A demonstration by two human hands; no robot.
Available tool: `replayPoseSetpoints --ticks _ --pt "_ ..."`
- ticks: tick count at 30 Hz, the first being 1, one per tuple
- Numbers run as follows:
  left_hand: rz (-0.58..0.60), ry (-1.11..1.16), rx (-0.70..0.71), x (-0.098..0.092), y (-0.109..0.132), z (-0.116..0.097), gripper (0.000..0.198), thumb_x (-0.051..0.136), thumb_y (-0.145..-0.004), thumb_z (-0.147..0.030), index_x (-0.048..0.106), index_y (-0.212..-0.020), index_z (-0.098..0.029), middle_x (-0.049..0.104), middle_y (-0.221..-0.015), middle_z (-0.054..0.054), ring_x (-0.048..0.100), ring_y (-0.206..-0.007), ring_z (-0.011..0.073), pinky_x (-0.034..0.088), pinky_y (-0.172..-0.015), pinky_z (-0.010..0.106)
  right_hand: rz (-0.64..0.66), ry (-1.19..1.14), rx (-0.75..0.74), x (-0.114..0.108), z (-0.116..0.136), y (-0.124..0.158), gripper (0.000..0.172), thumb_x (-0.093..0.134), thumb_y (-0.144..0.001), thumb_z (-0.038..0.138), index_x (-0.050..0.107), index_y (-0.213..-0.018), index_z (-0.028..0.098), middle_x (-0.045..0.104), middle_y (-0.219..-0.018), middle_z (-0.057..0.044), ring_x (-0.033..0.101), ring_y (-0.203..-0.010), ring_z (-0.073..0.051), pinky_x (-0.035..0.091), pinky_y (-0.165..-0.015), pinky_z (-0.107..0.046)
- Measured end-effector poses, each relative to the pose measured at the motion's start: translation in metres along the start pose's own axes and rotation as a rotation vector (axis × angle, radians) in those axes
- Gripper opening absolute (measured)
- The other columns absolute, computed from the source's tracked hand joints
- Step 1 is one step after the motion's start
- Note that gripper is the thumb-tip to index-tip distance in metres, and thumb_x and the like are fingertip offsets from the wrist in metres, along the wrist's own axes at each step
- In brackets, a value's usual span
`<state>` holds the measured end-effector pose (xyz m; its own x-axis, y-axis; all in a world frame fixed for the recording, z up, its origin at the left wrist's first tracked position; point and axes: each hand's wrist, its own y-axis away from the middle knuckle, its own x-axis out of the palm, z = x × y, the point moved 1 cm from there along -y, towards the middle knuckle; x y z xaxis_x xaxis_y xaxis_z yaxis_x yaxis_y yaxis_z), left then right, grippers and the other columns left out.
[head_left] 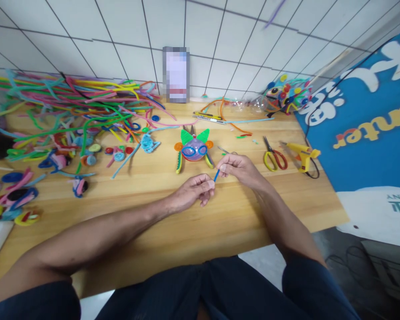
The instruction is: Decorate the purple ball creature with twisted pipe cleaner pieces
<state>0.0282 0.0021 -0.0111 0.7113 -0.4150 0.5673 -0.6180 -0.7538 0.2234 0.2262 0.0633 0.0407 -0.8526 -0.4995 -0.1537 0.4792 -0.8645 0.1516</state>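
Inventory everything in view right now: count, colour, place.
Short stem: one, blue, front centre
Ball figure: one, purple with green ears, centre
Fuzzy stems: many, multicoloured, mostly back left
Coiled piece: one, light blue, left-centre
Craft pieces: many, mixed colours, left
Slim tools: several, mixed colours, back centre
Clear balls: at least two, colourless, back right
Bright cluster: one, multicoloured, back right corner
Scissors: one pair, red and yellow, right
Glue gun: one, yellow, far right
Phone-like device: one, grey, back centre
Sign panel: one, blue and white, right edge
Table: one, light brown, underneath
Wall: one, white tiled, back
Sleeves: two, dark, bottom
Left hand: one, bare, short stem's lower end
Right hand: one, bare, upper end
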Motion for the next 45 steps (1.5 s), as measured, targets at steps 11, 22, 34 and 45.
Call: replayPoseSetpoints --ticks 11,22,34,45 --pt "-0.298 -0.449 0.268 -0.002 0.015 -0.001 0.04 0.067 -0.097 -0.053 0.059 -0.079 -0.018 0.048 -0.061 -0.007 0.04 -0.053 0.0076 0.033 -0.053 0.022 -0.055 0.106 -0.061 0.003 -0.004 0.003 0.033 0.079 -0.088 0.054 0.076 -0.091 0.021 0.076 -0.079 -0.002 0.066 -0.07 -0.015 0.051 -0.068 -0.028" --pt "-0.392 -0.583 0.396 -0.004 0.013 -0.004 0.031 0.062 -0.097 -0.045 0.06 -0.08 -0.019 0.053 -0.072 -0.002 0.047 -0.068 0.0129 0.04 -0.066 0.027 -0.176 0.738 -0.562 -0.003 0.003 0.01 0.009 0.07 -0.099 0.026 0.079 -0.098 0.026 0.073 -0.097 -0.005 0.07 -0.09 -0.02 0.057 -0.082 -0.034" --pt "-0.609 -0.44 0.668 0.004 0.02 -0.036 0.024 0.069 -0.098 -0.046 0.066 -0.099 -0.022 0.063 -0.085 0.001 0.055 -0.078 0.0156 0.047 -0.073 0.028 -0.213 0.622 -0.521 -0.003 0.034 -0.004 0.011 0.069 -0.097 0.023 0.077 -0.09 0.024 0.075 -0.082 -0.001 0.065 -0.072 -0.016 0.049 -0.068 -0.029" --pt "-0.885 -0.382 0.697 -0.069 -0.017 -0.066 0.023 0.072 -0.088 -0.037 0.065 -0.104 -0.022 0.066 -0.106 0.003 0.062 -0.101 0.0189 0.049 -0.094 0.032 -0.326 0.831 -0.584 0.007 0.028 -0.061 0.015 0.062 -0.1 0.02 0.07 -0.088 0.023 0.073 -0.091 -0.004 0.065 -0.088 -0.021 0.051 -0.084 -0.034"
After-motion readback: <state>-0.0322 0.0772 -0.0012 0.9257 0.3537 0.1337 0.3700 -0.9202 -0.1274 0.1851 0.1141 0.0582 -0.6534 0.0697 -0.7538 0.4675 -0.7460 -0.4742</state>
